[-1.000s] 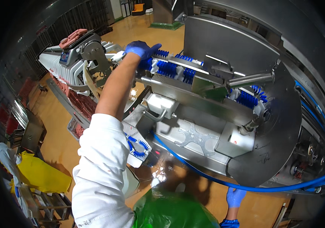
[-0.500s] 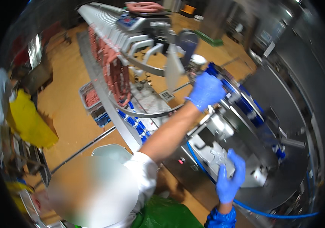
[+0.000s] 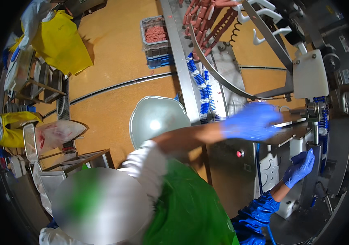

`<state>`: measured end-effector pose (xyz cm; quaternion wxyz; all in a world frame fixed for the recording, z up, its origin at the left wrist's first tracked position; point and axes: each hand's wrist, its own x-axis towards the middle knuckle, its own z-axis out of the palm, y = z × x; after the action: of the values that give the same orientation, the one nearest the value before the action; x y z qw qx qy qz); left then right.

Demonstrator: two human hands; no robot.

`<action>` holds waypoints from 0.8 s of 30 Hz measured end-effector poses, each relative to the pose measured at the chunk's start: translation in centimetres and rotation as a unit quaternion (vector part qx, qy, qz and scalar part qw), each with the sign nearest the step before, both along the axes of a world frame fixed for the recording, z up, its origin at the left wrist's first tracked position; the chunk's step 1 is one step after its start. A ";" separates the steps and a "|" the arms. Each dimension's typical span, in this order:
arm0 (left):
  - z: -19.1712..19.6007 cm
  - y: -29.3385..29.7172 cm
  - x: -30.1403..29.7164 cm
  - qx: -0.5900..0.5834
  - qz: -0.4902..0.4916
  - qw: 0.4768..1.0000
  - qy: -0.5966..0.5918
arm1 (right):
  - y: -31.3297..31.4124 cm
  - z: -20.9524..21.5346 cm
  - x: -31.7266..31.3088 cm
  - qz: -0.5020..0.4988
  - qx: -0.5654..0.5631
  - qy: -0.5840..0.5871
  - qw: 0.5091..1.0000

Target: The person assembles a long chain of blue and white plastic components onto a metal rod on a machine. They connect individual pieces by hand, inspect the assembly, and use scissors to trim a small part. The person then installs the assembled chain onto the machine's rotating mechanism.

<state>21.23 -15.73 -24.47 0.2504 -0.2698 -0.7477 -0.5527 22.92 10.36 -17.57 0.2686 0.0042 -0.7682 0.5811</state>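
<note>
Left hand (image 3: 251,121), blue-gloved: motion-blurred; fingers indistinct, contact with the steel machine (image 3: 305,77) cannot be told.
Right hand (image 3: 300,167), blue-gloved: palm side hidden against a grey post (image 3: 314,179).
Hanging sausages (image 3: 207,18): cut off by top edge.
Crate of meat (image 3: 156,34): contents too small to tell.
Person in yellow apron (image 3: 58,34): cut off at upper left.

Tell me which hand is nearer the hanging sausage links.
Left. The left hand is below the sausage links, apart from them; the right hand is lower still, by the machine's upright post.
</note>
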 end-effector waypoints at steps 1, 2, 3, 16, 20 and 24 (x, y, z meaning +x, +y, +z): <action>-4.0 -2.7 1.9 0.006 0.000 0.998 -0.069 | 0.0 -0.2 0.1 -0.003 0.033 0.006 0.999; -6.5 -6.1 3.5 -0.166 -0.026 0.949 -0.266 | 0.4 -0.2 0.0 -0.012 0.059 0.005 0.998; -17.6 -8.4 4.2 -0.140 0.002 0.990 -0.017 | -1.5 0.1 0.2 -0.049 0.098 0.061 0.992; -29.5 -16.0 15.4 -0.386 0.143 0.751 -0.516 | -17.9 -39.7 -3.0 0.133 0.415 -0.279 0.856; -28.2 -17.9 17.1 -0.273 0.084 0.768 -0.573 | -17.5 -37.9 -4.3 0.218 0.437 -0.391 0.780; -21.9 -19.1 12.8 -0.237 0.112 0.790 -0.555 | -17.8 -27.7 -4.7 0.344 0.370 -0.285 0.815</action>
<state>34.02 -34.80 -46.40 -0.2190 0.1180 -0.8905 -0.3808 18.26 -7.46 -45.25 -0.2010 0.2013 -0.9159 0.2831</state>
